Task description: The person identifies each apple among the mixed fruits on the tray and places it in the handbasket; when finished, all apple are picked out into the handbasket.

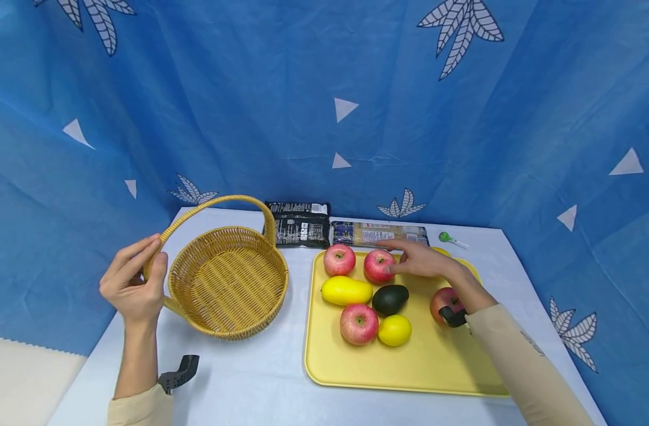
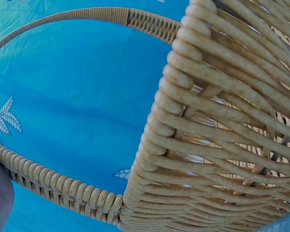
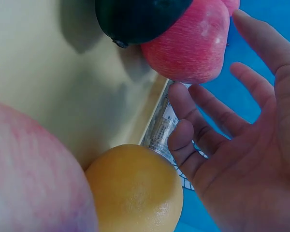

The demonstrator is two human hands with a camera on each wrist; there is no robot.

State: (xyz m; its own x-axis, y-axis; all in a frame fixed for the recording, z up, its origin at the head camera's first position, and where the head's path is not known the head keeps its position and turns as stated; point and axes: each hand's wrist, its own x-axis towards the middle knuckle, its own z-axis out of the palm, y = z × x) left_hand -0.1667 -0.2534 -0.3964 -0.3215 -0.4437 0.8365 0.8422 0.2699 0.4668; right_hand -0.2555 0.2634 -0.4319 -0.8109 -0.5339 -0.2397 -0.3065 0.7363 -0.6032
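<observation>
My left hand (image 1: 134,285) grips the arched handle (image 1: 233,199) of a round wicker basket (image 1: 283,266) on the left. The basket holds nothing and tilts a little toward me; its woven side (image 2: 222,130) fills much of the left wrist view. Over the back of a yellow tray (image 1: 351,374) reaches my right hand (image 1: 422,259). Its thumb and fingers are spread around a red apple (image 1: 376,266) without closing on it. In the right wrist view, the palm (image 3: 241,159) faces that apple (image 3: 188,48), with a dark avocado (image 3: 140,19) beside it.
More apples (image 1: 359,324), a long yellow fruit (image 1: 346,290) and a lemon (image 1: 394,330) lie on the tray. An orange-yellow fruit (image 3: 135,188) is partly behind my right arm. Behind stand black packs (image 1: 303,231), a clear-fronted pack (image 1: 367,232) and a green lollipop (image 1: 445,237).
</observation>
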